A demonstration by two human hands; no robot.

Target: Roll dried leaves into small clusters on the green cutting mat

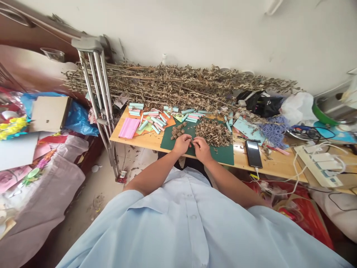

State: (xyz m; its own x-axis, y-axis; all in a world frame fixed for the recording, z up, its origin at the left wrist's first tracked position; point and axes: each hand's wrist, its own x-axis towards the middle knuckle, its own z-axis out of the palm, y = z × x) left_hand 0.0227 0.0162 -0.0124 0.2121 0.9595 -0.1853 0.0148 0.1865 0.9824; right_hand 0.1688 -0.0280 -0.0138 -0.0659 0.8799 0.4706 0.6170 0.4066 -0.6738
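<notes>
My left hand (182,145) and my right hand (202,149) come close together over the front of a green cutting mat (183,149). Fingers of both are closed in a pinch; whatever lies between them is too small to make out. Just beyond my left hand sits a small cluster of brown rolled balls (177,131). A heap of crumbled dried leaves (212,133) spreads on the mat beyond my right hand.
Long dried plant stalks (167,85) lie along the wall. Pale blue and pink paper rolls (157,121) and a pink paper stack (129,127) are at left. A phone (253,153), blue yarn (275,131) and a power strip (319,163) lie at right. Metal crutches (102,89) stand at the table's left.
</notes>
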